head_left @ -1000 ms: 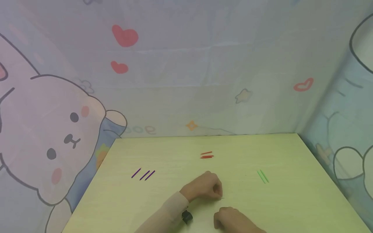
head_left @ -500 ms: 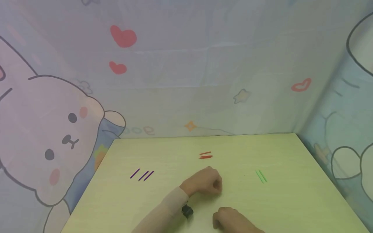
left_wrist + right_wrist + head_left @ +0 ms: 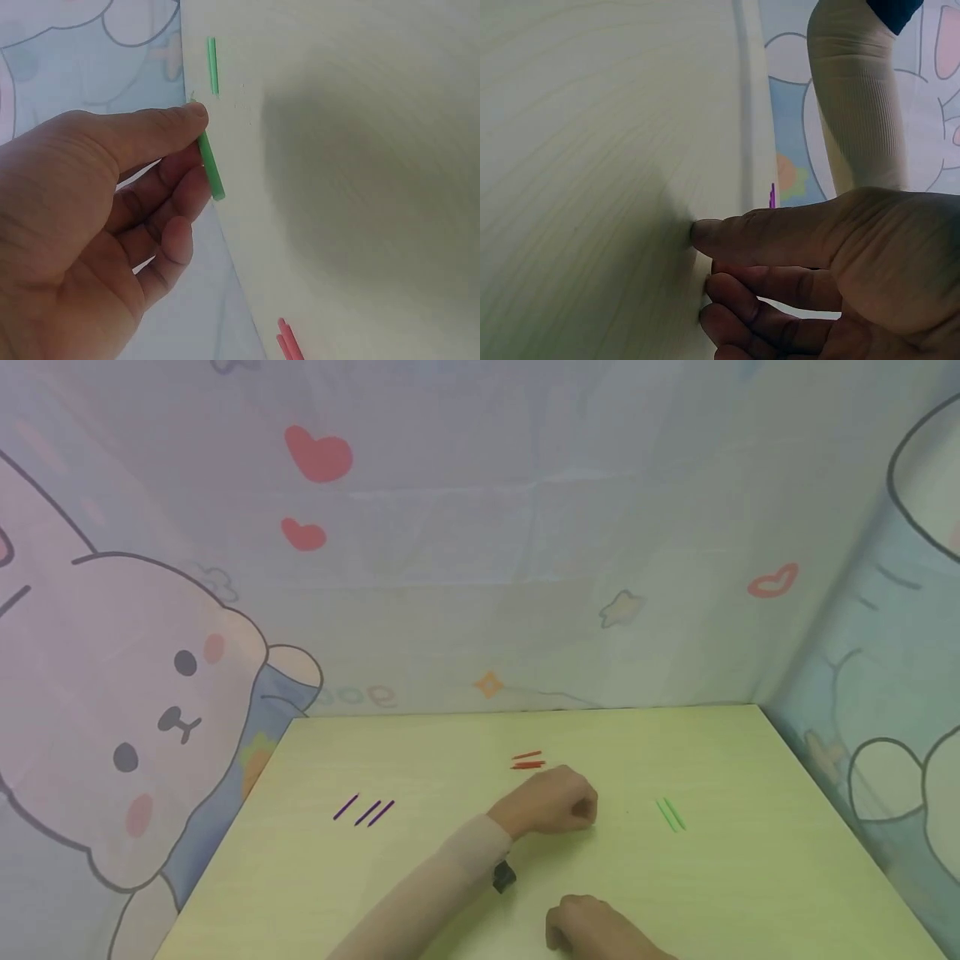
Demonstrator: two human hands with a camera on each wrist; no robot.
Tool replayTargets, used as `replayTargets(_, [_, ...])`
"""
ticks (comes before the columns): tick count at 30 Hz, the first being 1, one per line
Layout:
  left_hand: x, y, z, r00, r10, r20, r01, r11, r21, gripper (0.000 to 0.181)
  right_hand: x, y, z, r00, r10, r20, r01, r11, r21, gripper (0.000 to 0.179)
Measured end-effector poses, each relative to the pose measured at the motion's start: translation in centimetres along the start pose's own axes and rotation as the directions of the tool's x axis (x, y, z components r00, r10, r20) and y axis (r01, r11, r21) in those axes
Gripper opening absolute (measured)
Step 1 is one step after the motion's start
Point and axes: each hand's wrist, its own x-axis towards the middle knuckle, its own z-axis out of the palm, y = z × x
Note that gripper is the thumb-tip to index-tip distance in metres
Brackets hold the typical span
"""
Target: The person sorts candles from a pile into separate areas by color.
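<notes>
Between thumb and fingers my left hand (image 3: 551, 800) pinches a thin green crayon (image 3: 212, 169), seen in the left wrist view with its pointed tip just past the thumb. The head view hides that crayon behind the hand, which is over the middle of the table, just in front of the red crayons (image 3: 528, 764). Two more green crayons (image 3: 671, 814) lie side by side to the right. My right hand (image 3: 600, 927) is low at the front edge of the head view, fingers loosely curled with nothing visible in them (image 3: 772, 277).
Three purple crayons (image 3: 365, 811) lie slanted on the left of the pale table (image 3: 750, 893). A printed cloth (image 3: 450, 527) hangs behind the table and along its sides. A small black device (image 3: 504, 877) sits at the left wrist.
My left hand has moved away from me and to the right, carrying the green crayon. My right hand stays nearly where it was, and the crayons on the table lie as before.
</notes>
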Motion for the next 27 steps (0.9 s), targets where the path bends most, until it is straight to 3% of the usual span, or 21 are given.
replayTargets(11, [3.1, 2.0, -0.2, 0.999, -0.024, 0.042, 0.020, 0.996, 0.086, 0.018, -0.3, 0.6, -0.1, 0.998, -0.057, -0.042, 0.057, 0.998, 0.012, 0.030])
replayTargets(19, [4.3, 2.3, 0.9, 0.997, -0.028, 0.075, 0.020, 0.994, 0.106, 0.019, 2.6, 5.5, 3.8, 0.996, -0.073, -0.059, 0.071, 0.997, -0.039, 0.030])
replayTargets(24, [5.0, 2.2, 1.5, 0.997, 0.010, 0.077, -0.019, 0.992, 0.126, 0.016, 2.5, 4.8, 3.2, 0.999, -0.036, -0.021, 0.036, 0.999, -0.027, 0.027])
replayTargets(27, [5.6, 2.3, 1.6, 0.996, 0.041, 0.077, -0.052, 0.990, 0.135, 0.015, 2.0, 4.6, 2.7, 0.998, -0.054, -0.026, 0.054, 0.999, -0.011, 0.030])
